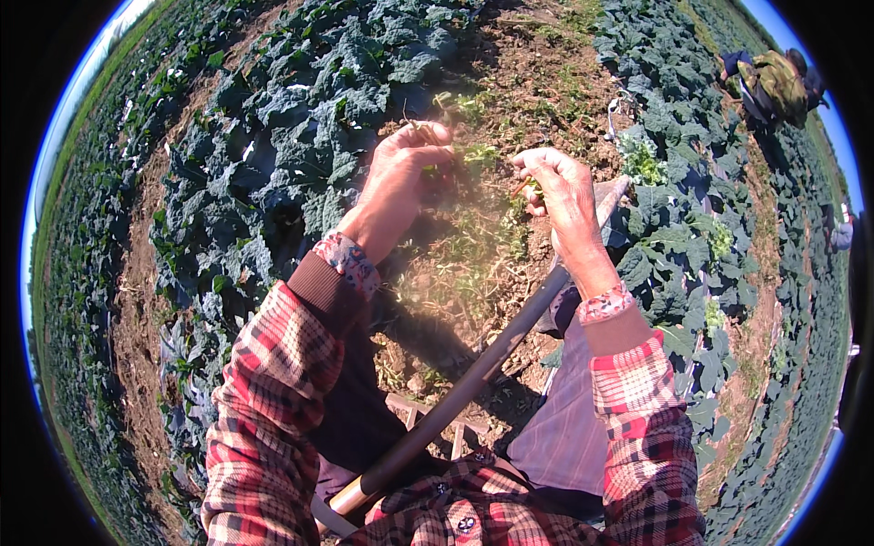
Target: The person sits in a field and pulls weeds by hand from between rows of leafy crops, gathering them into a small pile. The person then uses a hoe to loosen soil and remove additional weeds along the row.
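My left hand (403,170) is raised over the soil path with its fingertips pinched on a small weed (425,131) that has thin brownish stems. A short way to the right, my right hand (563,188) is closed on a few weed sprigs (531,184) with green leaves and reddish stems. Beneath my right wrist passes a long-handled tool (471,368), its shaft slanting across my lap. Its pale, pointed head (610,194) shows beyond that wrist, partly hidden by it. Low weeds (471,242) cover the ground below both hands.
Dense kale plants (287,130) border the path on the left, and another kale row (672,252) runs along the right. Between my legs is a slatted wooden piece (437,420). A person (778,85) bends over the rows at the upper right.
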The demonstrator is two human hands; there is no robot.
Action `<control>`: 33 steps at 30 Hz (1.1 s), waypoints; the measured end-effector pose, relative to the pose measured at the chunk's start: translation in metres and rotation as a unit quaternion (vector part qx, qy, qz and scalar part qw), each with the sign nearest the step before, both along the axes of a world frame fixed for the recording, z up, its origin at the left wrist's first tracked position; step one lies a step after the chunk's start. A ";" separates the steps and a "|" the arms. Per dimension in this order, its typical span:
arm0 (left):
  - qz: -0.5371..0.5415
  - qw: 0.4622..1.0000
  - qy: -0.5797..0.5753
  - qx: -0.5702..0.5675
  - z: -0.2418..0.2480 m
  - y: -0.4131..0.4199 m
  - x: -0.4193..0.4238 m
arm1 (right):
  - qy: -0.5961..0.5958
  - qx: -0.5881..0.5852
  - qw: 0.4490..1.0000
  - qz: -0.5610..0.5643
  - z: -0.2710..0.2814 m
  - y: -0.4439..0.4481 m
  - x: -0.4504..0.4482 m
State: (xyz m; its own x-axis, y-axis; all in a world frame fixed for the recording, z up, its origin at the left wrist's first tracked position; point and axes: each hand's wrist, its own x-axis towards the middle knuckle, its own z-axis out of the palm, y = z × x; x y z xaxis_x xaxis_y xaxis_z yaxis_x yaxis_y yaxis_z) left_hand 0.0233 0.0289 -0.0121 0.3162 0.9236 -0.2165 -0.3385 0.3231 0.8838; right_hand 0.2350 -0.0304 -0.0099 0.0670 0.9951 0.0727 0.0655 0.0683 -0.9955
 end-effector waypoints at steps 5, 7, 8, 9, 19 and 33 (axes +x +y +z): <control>-0.055 0.998 -0.015 0.013 0.001 -0.004 0.005 | -0.032 -0.039 0.997 0.059 0.001 0.001 -0.013; -0.082 0.996 -0.004 0.026 0.001 -0.005 0.007 | -0.036 -0.058 0.991 0.115 0.004 -0.002 -0.017; -0.091 0.995 0.011 0.036 0.000 -0.004 0.008 | -0.056 -0.056 0.989 0.128 0.007 -0.002 -0.016; -0.086 0.996 0.017 0.035 0.003 -0.006 0.008 | -0.073 -0.054 0.985 0.143 0.008 -0.002 -0.016; -0.066 0.996 0.065 0.012 0.007 -0.014 0.006 | -0.038 -0.049 0.994 0.087 0.004 0.000 -0.012; -0.090 0.995 -0.013 0.029 0.010 -0.017 0.010 | 0.070 -0.131 0.985 0.090 0.010 -0.005 -0.016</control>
